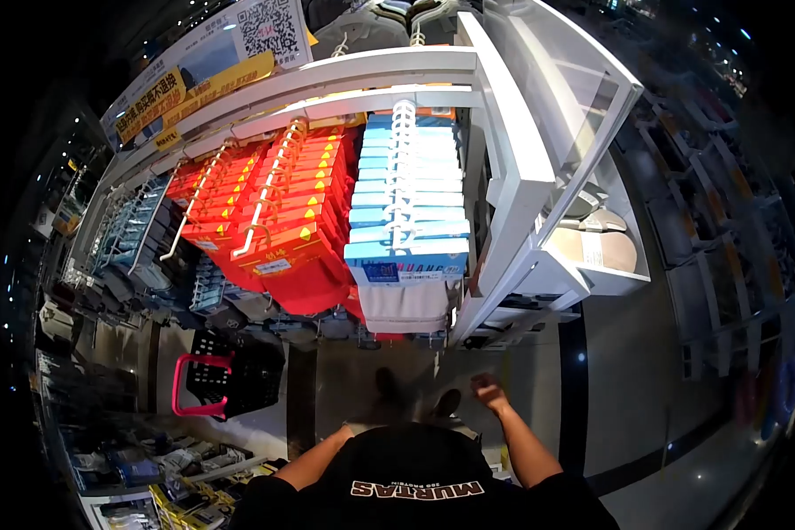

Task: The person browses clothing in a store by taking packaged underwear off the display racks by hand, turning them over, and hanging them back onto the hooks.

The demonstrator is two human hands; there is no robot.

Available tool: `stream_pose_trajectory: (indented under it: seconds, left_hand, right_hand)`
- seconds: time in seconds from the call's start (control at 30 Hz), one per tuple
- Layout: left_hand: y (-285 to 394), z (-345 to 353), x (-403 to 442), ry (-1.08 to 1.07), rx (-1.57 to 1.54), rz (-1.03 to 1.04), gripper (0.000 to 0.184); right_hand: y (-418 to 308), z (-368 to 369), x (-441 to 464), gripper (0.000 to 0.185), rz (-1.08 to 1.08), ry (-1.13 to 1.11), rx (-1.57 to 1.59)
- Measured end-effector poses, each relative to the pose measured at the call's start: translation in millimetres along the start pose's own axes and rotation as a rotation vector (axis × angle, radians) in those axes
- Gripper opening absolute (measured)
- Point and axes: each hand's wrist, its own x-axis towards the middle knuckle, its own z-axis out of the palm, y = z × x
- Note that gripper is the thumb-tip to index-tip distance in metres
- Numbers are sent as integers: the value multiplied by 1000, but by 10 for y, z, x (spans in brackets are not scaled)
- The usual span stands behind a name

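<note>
My right hand (488, 391) hangs low beside my body, over the floor and below the white rack. Its fingers are loosely curled and partly apart, with nothing visible in them. On the other side my left forearm (316, 459) angles in toward my waist. The black shirt (415, 459) covers most of my left hand, so its fingers do not show. In front hang light blue packs (406, 256) with pale grey fabric below. Left of these are red packs (300, 256) on metal hooks. Neither hand visibly touches the packs.
A black shopping basket (256, 375) with a pink handle (181, 384) stands on the floor at left. The white rack (512, 132) carries a side bin with beige items (601, 243). A sign (230, 53) tops the rack. More shelves (724, 221) stand at right.
</note>
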Motion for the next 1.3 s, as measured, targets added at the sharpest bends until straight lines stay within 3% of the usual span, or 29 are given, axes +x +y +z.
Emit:
stream_pose_trajectory:
  seconds: [0.03,0.07,0.1,0.13,0.17,0.23,0.3,0.33,0.47,0.6,0.67,0.73,0.83,1.1,1.3]
  left_hand:
    - [26,45,-166,30,-134,-65,35]
    - [64,81,-322,62,-259,-117,34]
    - [87,110,-458,97,-370,-157,34]
    - [75,134,-558,138,-456,-194,34]
    - [-6,164,-616,176,-511,-229,33]
    - [-418,230,-615,240,-485,-299,29]
    - [-961,289,-511,288,-386,-370,20]
    - [-1035,276,-497,353,-389,-311,17]
    - [-933,60,-553,635,-528,-157,9]
    - [-682,-143,-453,803,-676,-24,11]
    - [-553,-157,-414,842,-769,60,11]
    - [-515,-149,-412,803,-631,32,18]
    - [-442,-128,-432,766,-551,72,20]
    - [-367,-300,-601,635,-503,152,26]
    - [292,-662,-797,646,-526,394,24]
  right_hand:
    - [57,20,158,29,-181,-1,-165]
    - [103,125,255,29,-180,125,-52]
    - [-628,-33,118,28,-220,105,-57]
    - [-1482,-156,-97,27,-438,152,61]
    - [-2068,-235,-192,24,-235,93,173]
    - [-2593,-329,-261,20,-437,50,291]
    - [-3353,-444,-511,30,-585,122,376]
    - [-3696,-529,-630,35,-642,145,342]
    - [-4433,-534,-722,61,-927,377,276]
    - [-4689,-373,-608,72,-859,473,321]
    - [-4740,-255,-539,68,-881,441,494]
    - [-4770,-182,-508,61,-858,313,667]
    - [-4788,-123,-547,49,-650,314,549]
    - [-4953,-90,-777,24,-780,374,583]
    - [-5058,-48,-1089,24,-915,409,815]
